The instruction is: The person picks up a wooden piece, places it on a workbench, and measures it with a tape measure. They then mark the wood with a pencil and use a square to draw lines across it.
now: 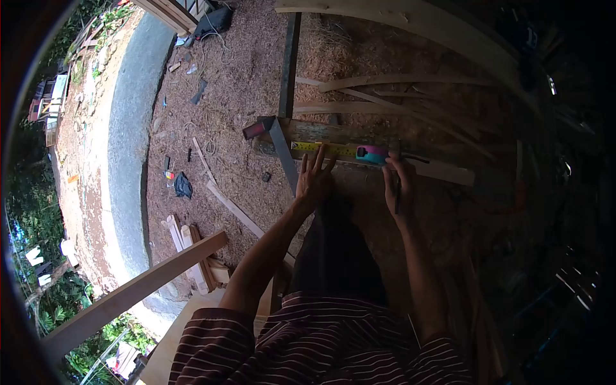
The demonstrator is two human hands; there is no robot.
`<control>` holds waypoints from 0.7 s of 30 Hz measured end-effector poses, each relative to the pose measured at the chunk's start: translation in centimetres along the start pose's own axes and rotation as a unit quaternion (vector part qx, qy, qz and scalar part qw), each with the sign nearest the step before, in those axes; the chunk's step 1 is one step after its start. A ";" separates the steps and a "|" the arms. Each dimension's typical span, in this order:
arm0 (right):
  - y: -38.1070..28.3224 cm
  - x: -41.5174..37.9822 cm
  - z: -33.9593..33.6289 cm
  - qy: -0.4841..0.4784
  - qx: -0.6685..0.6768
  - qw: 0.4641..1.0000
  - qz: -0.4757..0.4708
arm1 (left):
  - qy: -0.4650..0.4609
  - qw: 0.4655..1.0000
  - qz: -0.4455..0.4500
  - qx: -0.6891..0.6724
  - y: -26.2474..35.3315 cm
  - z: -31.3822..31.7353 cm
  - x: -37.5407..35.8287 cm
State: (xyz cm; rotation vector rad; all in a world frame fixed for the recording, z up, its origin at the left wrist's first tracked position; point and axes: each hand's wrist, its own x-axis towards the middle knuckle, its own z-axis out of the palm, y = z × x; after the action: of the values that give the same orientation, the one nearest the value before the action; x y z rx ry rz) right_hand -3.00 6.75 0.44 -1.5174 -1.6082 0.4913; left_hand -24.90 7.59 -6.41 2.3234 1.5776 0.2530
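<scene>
A yellow tape measure blade [309,147] is pulled out along a board [443,172]. Its pink and teal case [371,154] rests at the right end of the blade. My left hand [314,185] lies over the blade with fingers spread, pressing near its middle. The fingers of my right hand [400,179] are curled at the right end of the case, and a thin dark stick shows along that palm. To the left, a grey flat-bladed tool [283,154] with a dark, red-ended handle [257,128] lies angled across the board's end.
Long thin wood strips [404,82] lie on shavings-covered ground beyond the board. A dark upright bar [290,64] runs away from it. Wood offcuts [192,253] and a projecting plank [135,292] are at lower left, near a concrete edge [131,147].
</scene>
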 end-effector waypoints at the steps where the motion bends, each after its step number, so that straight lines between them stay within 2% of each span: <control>1: 0.2 0.3 0.1 0.004 -0.057 0.998 -0.032 | 0.000 1.000 0.010 0.007 -0.2 -0.2 -0.1; 9: 2.0 0.4 3.5 -0.041 -0.080 0.994 0.060 | 0.032 0.999 0.021 0.008 0.0 -0.1 0.2; 13: 2.7 0.3 4.1 -0.023 -0.026 0.996 0.087 | 0.033 0.999 0.022 -0.011 -0.1 -0.3 0.4; 15: 2.8 0.2 4.1 -0.031 -0.010 0.995 0.097 | 0.063 0.993 0.013 -0.101 -0.4 0.1 0.4; 18: 2.8 0.4 4.2 -0.027 0.029 0.992 0.121 | 0.068 0.989 -0.007 -0.128 -0.3 0.3 0.7; 21: 2.6 0.5 4.4 -0.011 0.058 0.989 0.139 | 0.044 0.997 0.011 -0.062 -0.4 0.2 0.5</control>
State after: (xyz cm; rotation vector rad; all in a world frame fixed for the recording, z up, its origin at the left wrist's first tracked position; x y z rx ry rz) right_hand -4.82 8.86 -3.87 -1.6610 -1.3651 0.7450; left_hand -25.00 8.14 -6.76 2.2631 1.5318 0.4499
